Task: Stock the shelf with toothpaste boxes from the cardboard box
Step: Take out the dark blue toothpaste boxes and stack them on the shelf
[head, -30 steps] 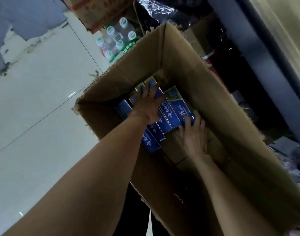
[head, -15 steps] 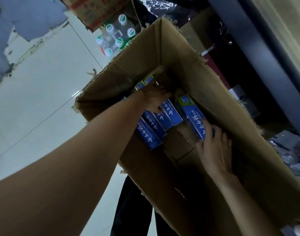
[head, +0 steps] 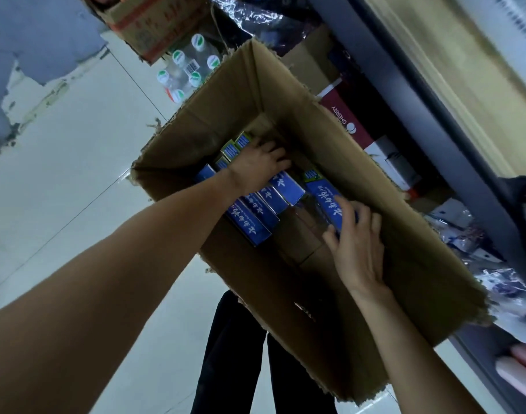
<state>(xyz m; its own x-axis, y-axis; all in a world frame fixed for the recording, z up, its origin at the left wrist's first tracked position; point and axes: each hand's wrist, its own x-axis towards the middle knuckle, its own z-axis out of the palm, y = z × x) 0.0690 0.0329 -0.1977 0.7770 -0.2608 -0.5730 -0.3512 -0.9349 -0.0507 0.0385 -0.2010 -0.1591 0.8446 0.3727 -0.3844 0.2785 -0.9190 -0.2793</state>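
Observation:
An open cardboard box (head: 399, 222) stands on the floor with several blue toothpaste boxes (head: 255, 213) lying side by side in its far left corner. My left hand (head: 257, 165) reaches deep inside and its fingers curl over the far ends of that row. One toothpaste box (head: 323, 192) lies apart on the right, lifted at an angle. My right hand (head: 357, 243) grips its near end, thumb under it and fingers over the top. The shelf (head: 435, 121) runs along the right, dark and blurred.
A pack of water bottles (head: 185, 70) and another carton (head: 154, 28) sit beyond the box. Red and white packages (head: 350, 124) lie on the lower shelf level right of the box. Pale tiled floor (head: 61, 174) spreads to the left. My dark trouser legs (head: 226, 354) are below.
My right hand drew one toothpaste box away from the row toward the right and closed round it. My left hand slid further in, fingers curling over the far ends of the row.

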